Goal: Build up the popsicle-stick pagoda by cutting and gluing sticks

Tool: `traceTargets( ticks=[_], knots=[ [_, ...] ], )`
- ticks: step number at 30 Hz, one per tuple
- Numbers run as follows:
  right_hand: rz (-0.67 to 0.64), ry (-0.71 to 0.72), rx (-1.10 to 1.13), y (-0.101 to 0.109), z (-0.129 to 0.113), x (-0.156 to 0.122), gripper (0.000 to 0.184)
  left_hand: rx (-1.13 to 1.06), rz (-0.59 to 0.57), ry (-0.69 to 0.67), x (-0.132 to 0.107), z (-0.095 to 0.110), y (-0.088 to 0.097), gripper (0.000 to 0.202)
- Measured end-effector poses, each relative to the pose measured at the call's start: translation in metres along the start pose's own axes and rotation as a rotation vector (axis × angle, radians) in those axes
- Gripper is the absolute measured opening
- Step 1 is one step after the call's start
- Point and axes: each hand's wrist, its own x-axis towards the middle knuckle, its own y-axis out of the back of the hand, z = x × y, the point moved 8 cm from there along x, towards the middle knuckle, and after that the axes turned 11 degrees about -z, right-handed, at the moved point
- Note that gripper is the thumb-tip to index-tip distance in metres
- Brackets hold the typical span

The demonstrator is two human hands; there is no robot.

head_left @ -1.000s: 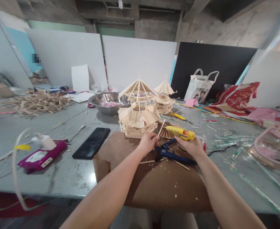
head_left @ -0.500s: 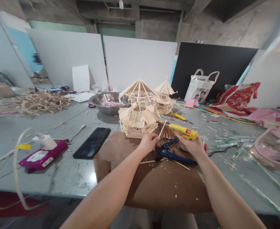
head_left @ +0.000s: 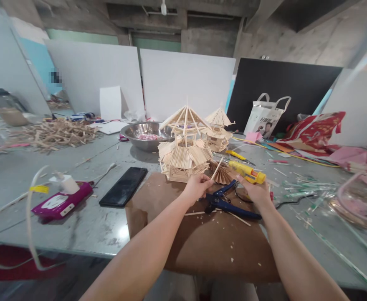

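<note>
At the near edge of the table (head_left: 102, 225) the left hand (head_left: 198, 186) pinches a thin stick (head_left: 217, 168), the right hand (head_left: 256, 193) grips the yellow glue gun (head_left: 246, 172); the stick should probably be held steady close to the nozzle

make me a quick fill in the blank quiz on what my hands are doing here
The right hand grips a plastic glue gun coloured ____.
The left hand holds a thin stick made of ____.
The metal pliers on the brown paper sheet have ____ handles.
Missing words: yellow; wood; blue
</note>
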Motion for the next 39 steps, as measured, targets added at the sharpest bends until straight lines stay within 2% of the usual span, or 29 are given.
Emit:
traceTargets(
  ticks=[5,12,18,22,27,31,36,39],
  knots=[
    [0.048,0.063,0.092,0.003,-0.007,-0.001,0.023,-0.087,0.038,-0.012,-0.002,0.005,0.003,0.014],
    [0.066,0.012,0.107,0.004,0.003,0.001,0.024,-0.128,0.127,-0.036,-0.009,0.013,0.011,0.017],
    [0.039,-0.059,0.104,0.001,0.004,-0.002,0.030,-0.110,0.213,-0.047,-0.022,0.039,0.025,0.019],
    [0.014,-0.078,0.155,-0.003,0.000,-0.006,0.029,-0.122,0.273,-0.084,-0.032,0.063,0.047,0.021],
    [-0.012,-0.071,0.160,-0.007,-0.007,-0.008,0.027,-0.126,0.343,-0.149,-0.040,0.089,0.089,0.017],
    [-0.020,-0.070,0.185,-0.010,-0.005,-0.008,0.027,-0.138,0.352,-0.112,-0.036,0.097,0.118,0.017],
    [-0.037,-0.092,0.178,-0.014,0.006,-0.005,0.033,-0.137,0.241,-0.036,-0.022,0.099,0.130,0.020],
    [-0.040,-0.111,0.153,-0.014,0.008,-0.005,0.034,-0.109,0.234,0.002,-0.017,0.101,0.134,0.021]
  ],
)
